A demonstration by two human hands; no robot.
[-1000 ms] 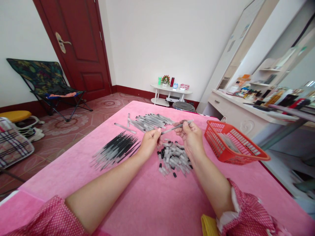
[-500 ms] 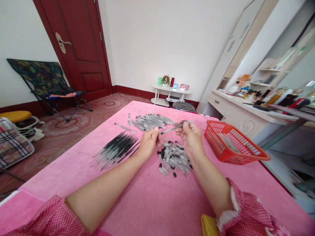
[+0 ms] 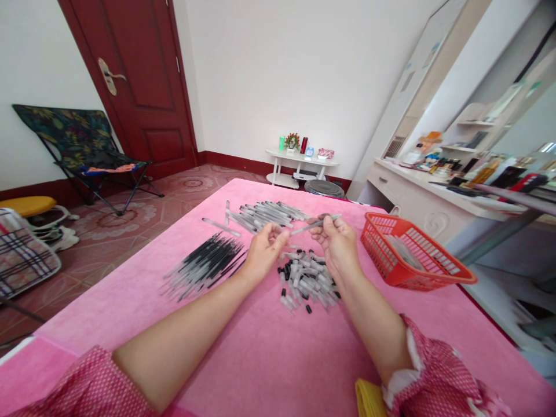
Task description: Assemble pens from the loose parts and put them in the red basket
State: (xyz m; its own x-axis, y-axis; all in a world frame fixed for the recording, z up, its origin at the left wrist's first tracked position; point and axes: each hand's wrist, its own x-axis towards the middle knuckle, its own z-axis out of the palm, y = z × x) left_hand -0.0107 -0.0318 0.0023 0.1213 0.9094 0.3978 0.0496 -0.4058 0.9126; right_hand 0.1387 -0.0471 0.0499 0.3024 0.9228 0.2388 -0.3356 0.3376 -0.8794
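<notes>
Found near the centre of the frame, held above the pink-covered worktop: one slim pen. Gripped between thumb and fingers of the right hand, towards the upper-right end. Judged a hold chosen to leave the opposite end exposed to the left hand. Noted for the left hand: fingers curled, thumb beside the pen's lower-left end; contact, or any small item within, impossible to judge from this view.

Long axis: slanting at a shallow rise from lower left to upper right. Pointing at one end towards the left thumb, at the other past the right fingers. Writing end: not determinable.

Sorted by kind, presumably for short reaches: refills left of centre, roughly parallel; other pens at upper centre, mostly aligned; caps below the hands, heaped without order. Placed towards the right of the frame, probably for separation: orange basket, pale items inside.
</notes>
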